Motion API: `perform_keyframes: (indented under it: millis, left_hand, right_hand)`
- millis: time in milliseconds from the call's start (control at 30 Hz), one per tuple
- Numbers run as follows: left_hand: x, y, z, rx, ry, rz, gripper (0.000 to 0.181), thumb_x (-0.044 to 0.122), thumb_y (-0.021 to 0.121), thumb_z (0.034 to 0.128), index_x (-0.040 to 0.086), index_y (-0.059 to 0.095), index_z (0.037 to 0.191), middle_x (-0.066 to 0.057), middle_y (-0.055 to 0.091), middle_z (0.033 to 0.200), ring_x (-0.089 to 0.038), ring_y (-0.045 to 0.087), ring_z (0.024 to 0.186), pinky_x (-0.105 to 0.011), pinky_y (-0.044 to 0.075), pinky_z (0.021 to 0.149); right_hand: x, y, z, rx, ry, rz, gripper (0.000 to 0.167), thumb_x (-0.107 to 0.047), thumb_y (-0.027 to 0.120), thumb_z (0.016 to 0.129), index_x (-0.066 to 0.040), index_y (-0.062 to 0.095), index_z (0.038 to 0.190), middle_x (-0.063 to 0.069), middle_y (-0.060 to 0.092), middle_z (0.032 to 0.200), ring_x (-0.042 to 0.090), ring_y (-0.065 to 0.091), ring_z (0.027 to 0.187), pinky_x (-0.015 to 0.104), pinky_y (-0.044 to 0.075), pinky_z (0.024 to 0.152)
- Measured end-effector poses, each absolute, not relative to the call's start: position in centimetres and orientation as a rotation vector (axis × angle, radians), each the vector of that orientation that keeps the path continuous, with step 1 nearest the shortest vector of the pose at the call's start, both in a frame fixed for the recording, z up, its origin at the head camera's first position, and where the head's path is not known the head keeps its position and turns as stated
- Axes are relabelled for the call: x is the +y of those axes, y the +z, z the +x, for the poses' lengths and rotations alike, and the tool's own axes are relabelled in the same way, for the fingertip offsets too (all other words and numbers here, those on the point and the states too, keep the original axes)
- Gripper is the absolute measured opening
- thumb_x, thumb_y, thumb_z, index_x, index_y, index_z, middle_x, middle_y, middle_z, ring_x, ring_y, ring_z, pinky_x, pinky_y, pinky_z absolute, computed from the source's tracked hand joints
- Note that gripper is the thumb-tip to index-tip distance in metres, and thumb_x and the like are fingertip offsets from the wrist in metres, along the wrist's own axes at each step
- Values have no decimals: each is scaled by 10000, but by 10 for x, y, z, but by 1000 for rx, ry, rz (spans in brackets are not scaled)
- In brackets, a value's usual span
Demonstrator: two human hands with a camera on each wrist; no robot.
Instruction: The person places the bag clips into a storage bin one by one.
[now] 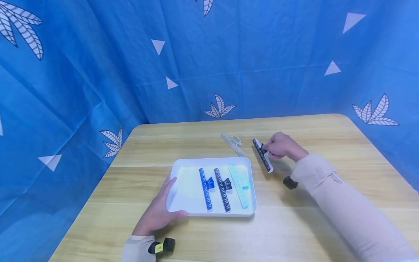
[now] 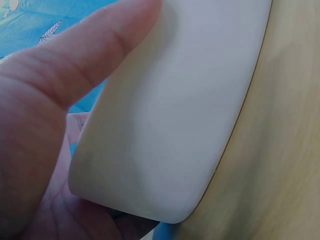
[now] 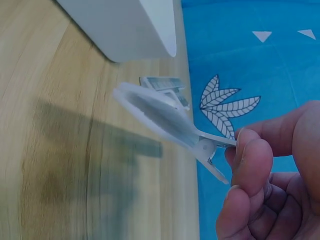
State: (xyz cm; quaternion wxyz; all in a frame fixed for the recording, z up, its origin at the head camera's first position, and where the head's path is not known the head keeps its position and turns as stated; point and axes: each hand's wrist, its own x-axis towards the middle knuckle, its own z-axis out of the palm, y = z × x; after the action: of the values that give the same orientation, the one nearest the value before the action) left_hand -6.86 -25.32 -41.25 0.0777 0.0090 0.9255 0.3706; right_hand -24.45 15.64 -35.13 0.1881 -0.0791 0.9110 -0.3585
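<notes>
My right hand (image 1: 280, 145) pinches a long black-and-white clip with a piano-key pattern (image 1: 263, 156) by its handle, to the right of the white tray (image 1: 183, 182). In the right wrist view the clip (image 3: 155, 112) hangs above the table, its pale underside showing. My left hand (image 1: 158, 213) grips the tray's left end, the thumb (image 2: 95, 55) against the outer wall. Inside the tray lie a blue clip (image 1: 206, 191), a black clip (image 1: 222, 191) and a mint-green clip (image 1: 239, 187), side by side. A greyish clear clip (image 1: 231, 145) rests behind the tray.
The wooden table (image 1: 131, 196) carries all of this. A blue curtain (image 1: 262, 54) with white leaves and triangles hangs behind the table and along its sides. A black wrist strap (image 1: 158, 247) is on my left wrist.
</notes>
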Motion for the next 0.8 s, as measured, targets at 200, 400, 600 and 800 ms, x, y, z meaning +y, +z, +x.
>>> perform_keyframes:
  millis: [200, 400, 600, 800]
  left_hand:
    - [-254, -412, -68, 2783, 1113, 39, 1189, 534, 853, 636, 224, 166, 1555, -83, 13, 1626, -390, 114, 1447, -649, 157, 1093]
    - [-254, -414, -69, 2797, 1113, 75, 1181, 535, 847, 648, 204, 168, 1556, -113, 24, 1622, -414, 118, 1441, -660, 160, 1084]
    - [-254, -414, -69, 2793, 1124, 83, 1189, 536, 850, 642, 207, 165, 1556, -108, 22, 1623, -405, 111, 1444, -656, 157, 1087]
    - [-255, -413, -69, 2790, 1122, 85, 1186, 537, 847, 646, 212, 160, 1557, -110, 17, 1623, -406, 103, 1445, -653, 153, 1088]
  right_hand:
    - [152, -347, -242, 2570, -1023, -227, 263, -181, 536, 971, 16, 657, 846, 92, 620, 666, 120, 512, 536, 281, 513, 586]
    - [148, -343, -240, 2578, -1038, -238, 267, -185, 536, 972, 34, 657, 876, 129, 643, 715, 132, 536, 559, 300, 534, 616]
    - [144, -340, -238, 2588, -1037, -245, 265, -191, 537, 969, 17, 655, 855, 134, 647, 724, 142, 544, 566, 279, 526, 596]
    - [142, -337, -236, 2582, -1041, -252, 256, -182, 542, 965, 25, 653, 862, 105, 636, 691, 136, 539, 557, 275, 518, 587]
